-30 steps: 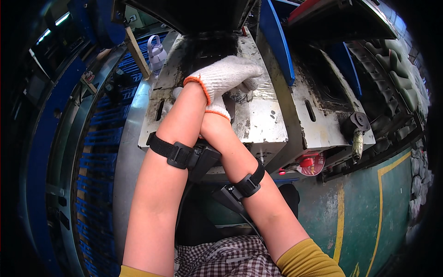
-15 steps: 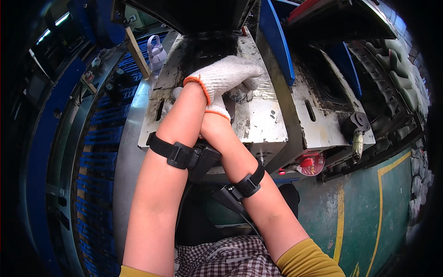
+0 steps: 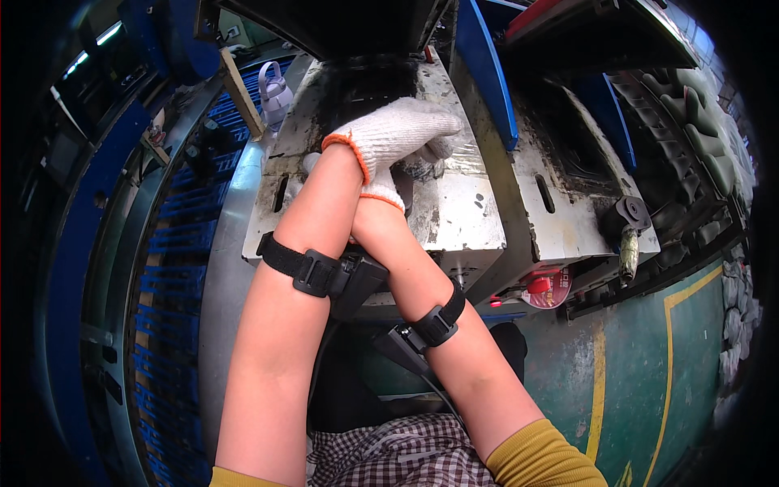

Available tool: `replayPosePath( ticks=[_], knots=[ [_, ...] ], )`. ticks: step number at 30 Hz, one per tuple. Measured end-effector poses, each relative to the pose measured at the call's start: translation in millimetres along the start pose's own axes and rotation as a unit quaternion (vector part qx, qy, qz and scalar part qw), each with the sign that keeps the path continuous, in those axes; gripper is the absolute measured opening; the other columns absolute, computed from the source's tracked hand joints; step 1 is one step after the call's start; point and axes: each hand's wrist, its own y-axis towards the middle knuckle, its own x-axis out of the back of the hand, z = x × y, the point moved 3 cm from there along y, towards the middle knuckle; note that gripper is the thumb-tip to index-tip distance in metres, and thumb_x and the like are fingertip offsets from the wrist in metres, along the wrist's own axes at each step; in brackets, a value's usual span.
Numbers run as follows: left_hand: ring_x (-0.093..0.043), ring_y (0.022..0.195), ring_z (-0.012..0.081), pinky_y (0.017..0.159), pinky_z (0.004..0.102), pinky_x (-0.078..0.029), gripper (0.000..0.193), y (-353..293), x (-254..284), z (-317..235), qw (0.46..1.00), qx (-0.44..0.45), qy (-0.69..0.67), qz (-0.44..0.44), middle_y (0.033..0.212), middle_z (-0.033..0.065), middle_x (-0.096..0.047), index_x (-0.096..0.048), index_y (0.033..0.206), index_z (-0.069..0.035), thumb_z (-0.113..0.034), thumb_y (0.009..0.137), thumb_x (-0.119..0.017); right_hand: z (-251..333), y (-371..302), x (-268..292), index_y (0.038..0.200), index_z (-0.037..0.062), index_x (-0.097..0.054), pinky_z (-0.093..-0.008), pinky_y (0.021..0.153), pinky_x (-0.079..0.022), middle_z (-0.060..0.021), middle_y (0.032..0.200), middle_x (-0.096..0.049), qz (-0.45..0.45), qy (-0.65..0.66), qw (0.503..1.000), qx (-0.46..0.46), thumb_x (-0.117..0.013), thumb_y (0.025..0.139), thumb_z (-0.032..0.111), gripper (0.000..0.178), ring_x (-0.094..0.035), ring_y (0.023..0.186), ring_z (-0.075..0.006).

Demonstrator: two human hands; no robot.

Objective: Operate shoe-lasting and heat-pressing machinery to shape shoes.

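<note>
My forearms cross above the white machine (image 3: 462, 215), left over right. My left hand (image 3: 398, 138), in a white knit glove with an orange cuff, points right; its fingers (image 3: 434, 122) lie close together, the lower ones bent. I cannot tell whether they grip anything. A shiny, crumpled-looking part (image 3: 423, 170) sits just beneath them, partly hidden. My right hand (image 3: 384, 191), gloved alike, passes under the left wrist toward the far left; its fingers are covered, so their spread and any hold cannot be told. A black strap (image 3: 315, 272) with a dark module encircles each forearm.

The machine stands directly ahead, its stained top under both gloves, with a dark raised panel (image 3: 349, 28) at its far end. A lilac bottle (image 3: 276, 97) stands at far left. A blue panel (image 3: 489, 73) separates a second white machine (image 3: 572, 235) at right.
</note>
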Motion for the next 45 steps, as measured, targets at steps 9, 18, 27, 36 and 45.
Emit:
replayPosePath(
  ticks=[9, 18, 27, 36, 45],
  knots=[
    [-0.072, 0.089, 0.0229, 0.084, 0.0341, -0.058, 0.048, 3, 1, 4, 1.000, -0.006, 0.012, 0.002, 0.096, 0.0143, -0.073, -0.068, 0.119, -0.003, -0.044, 0.094, -0.067, -4, -1, -5, 0.159, 0.0077, -0.031, -0.0359, 0.120, -0.031, -0.0190, 0.166, -0.026, -0.023, 0.069, 0.997, 0.019, -0.062, 0.098, 0.038, 0.075, -0.033, 0.150, -0.0308],
    [-0.072, 0.087, 0.0219, 0.083, 0.0332, -0.058, 0.047, 3, 3, 6, 0.999, -0.015, 0.033, -0.002, 0.095, 0.0131, -0.073, -0.069, 0.116, -0.003, -0.044, 0.095, -0.066, -9, -3, -13, 0.159, 0.0073, -0.032, -0.0374, 0.120, -0.032, -0.0191, 0.165, -0.028, -0.065, 0.110, 0.991, 0.042, -0.062, 0.098, 0.038, 0.074, -0.034, 0.149, -0.0319],
    [-0.073, 0.089, 0.0233, 0.085, 0.0338, -0.059, 0.050, 1, 0, 1, 1.000, -0.016, 0.021, 0.009, 0.098, 0.0163, -0.073, -0.067, 0.124, -0.002, -0.043, 0.095, -0.066, -8, -4, -9, 0.160, 0.0083, -0.029, -0.0411, 0.127, -0.016, -0.0194, 0.169, -0.019, -0.048, 0.199, 0.977, 0.052, -0.058, 0.099, 0.044, 0.076, -0.019, 0.155, -0.0360],
    [-0.072, 0.090, 0.0230, 0.084, 0.0334, -0.058, 0.050, 1, 0, 0, 1.000, -0.014, 0.015, 0.010, 0.098, 0.0160, -0.073, -0.068, 0.123, -0.003, -0.044, 0.094, -0.067, -5, -3, -3, 0.161, 0.0079, -0.026, -0.0393, 0.128, -0.015, -0.0182, 0.170, -0.015, -0.011, 0.096, 0.995, 0.019, -0.056, 0.100, 0.043, 0.076, -0.017, 0.156, -0.0344],
    [-0.072, 0.090, 0.0237, 0.087, 0.0341, -0.057, 0.051, 2, -2, 0, 1.000, -0.013, 0.025, 0.001, 0.099, 0.0166, -0.073, -0.067, 0.122, -0.002, -0.044, 0.094, -0.066, -5, -5, -5, 0.161, 0.0074, -0.026, -0.0387, 0.127, -0.014, -0.0185, 0.170, -0.015, -0.023, 0.197, 0.980, 0.029, -0.056, 0.100, 0.042, 0.077, -0.016, 0.157, -0.0339]
  ],
)
